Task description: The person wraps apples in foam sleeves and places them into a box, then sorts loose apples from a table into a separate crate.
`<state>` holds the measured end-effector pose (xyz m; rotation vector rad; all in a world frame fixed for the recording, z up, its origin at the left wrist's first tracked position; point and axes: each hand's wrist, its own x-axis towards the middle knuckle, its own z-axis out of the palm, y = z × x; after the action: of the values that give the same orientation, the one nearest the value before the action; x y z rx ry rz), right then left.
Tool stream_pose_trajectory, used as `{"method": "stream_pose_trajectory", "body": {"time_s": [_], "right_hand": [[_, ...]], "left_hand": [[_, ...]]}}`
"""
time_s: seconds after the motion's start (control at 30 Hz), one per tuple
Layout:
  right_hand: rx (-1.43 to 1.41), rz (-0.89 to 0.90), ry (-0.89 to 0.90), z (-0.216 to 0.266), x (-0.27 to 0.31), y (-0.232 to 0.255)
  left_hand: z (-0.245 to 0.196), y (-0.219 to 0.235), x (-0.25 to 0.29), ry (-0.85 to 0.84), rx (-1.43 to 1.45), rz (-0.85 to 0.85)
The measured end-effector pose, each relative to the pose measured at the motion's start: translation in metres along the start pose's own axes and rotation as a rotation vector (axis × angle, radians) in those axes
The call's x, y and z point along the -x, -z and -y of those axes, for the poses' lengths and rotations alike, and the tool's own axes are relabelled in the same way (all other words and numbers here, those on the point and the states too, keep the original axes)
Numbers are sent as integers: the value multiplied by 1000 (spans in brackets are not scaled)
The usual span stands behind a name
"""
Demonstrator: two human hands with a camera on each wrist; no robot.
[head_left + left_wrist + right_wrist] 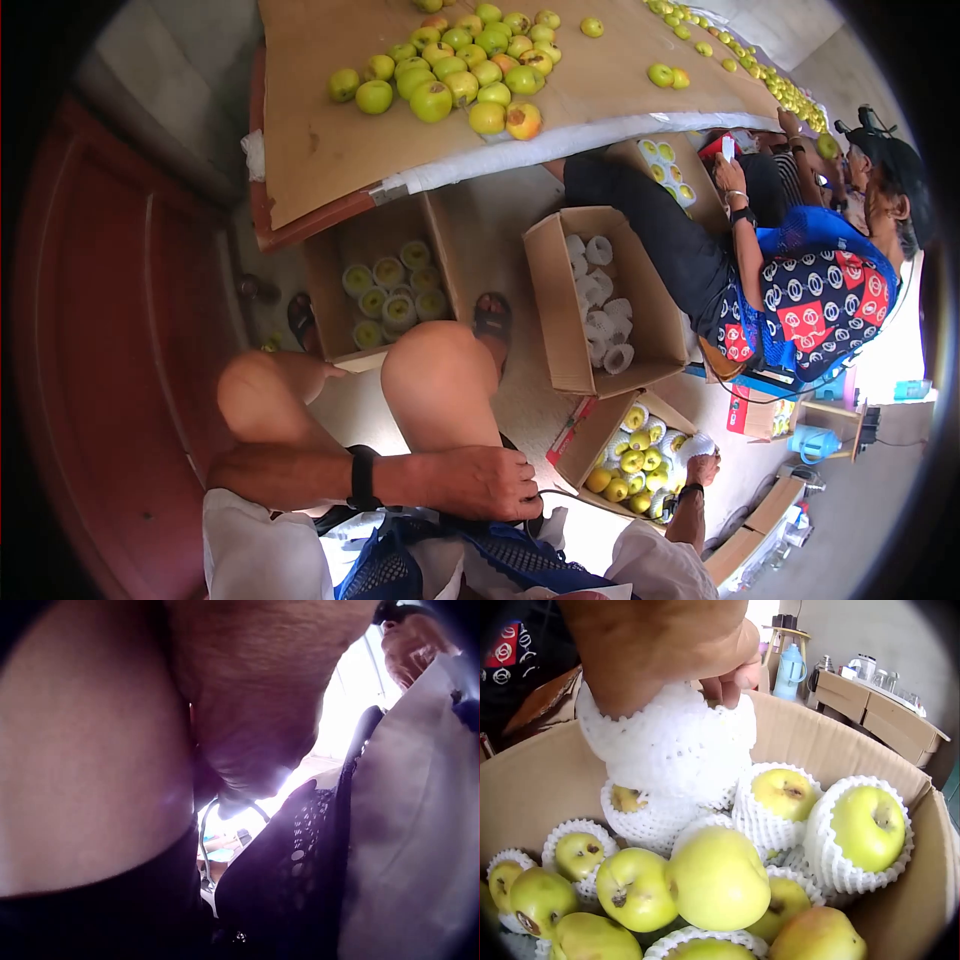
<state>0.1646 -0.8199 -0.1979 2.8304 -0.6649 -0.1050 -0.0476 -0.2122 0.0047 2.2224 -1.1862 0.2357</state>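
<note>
In the head view my left hand [490, 483] lies by the thigh at the lap, its fingers loosely curled with nothing visible in them; the left wrist view hides its fingers. My right hand [700, 468] is at the right side of the box of apples [572, 447]. Its fingers pinch a white foam net [679, 750] in the right wrist view, above the apples; whether an apple is inside is hidden. Below it are a bare green apple [718, 877] and several net-wrapped apples, one of them [870, 827] at the right.
Beyond the lap stands a carton of wrapped apples [440, 260]. A carton of empty-looking foam nets [555, 300] is to its right. Loose apples [430, 100] lie on the cardboard-covered table [300, 170]. Another person [820, 290] sits at the right.
</note>
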Motion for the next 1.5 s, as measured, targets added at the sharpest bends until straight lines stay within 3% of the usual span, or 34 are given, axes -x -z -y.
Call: {"method": "stream_pose_trajectory", "body": {"time_s": [0.1, 0.23, 0.33, 0.43, 0.63, 0.73, 0.83, 1.03, 1.13, 1.23, 1.4, 1.5], "right_hand": [[121, 24, 74, 5, -6, 6], [-19, -131, 159, 9, 16, -7], [222, -44, 92, 17, 20, -10], [18, -130, 48, 15, 17, -7], [-154, -51, 128, 2, 13, -9], [-221, -50, 21, -21, -8, -24], [-452, 77, -19, -39, -10, -4], [-548, -204, -5, -36, -3, 27], [-647, -411, 105, 0, -4, 38], [-831, -530, 309, 76, 3, 63], [-1089, -518, 790, 238, 15, 81], [-1082, -457, 1123, 329, 6, 51]], "left_hand": [[4, 1, -2, -1, 9, -7], [8, 5, -3, -1, 8, -2], [10, 6, -5, 2, 9, 2], [8, 4, -5, -11, 0, 12], [4, 0, -4, -7, 9, -12], [5, 1, -3, -7, 20, -12], [5, 0, -2, -13, 18, -10], [3, 0, 1, -4, 19, 5], [2, 0, 1, -2, 14, -1], [2, 2, 0, -3, 9, 0], [0, 3, -2, 2, 10, 12], [3, 3, -3, 9, 23, -1]]}}
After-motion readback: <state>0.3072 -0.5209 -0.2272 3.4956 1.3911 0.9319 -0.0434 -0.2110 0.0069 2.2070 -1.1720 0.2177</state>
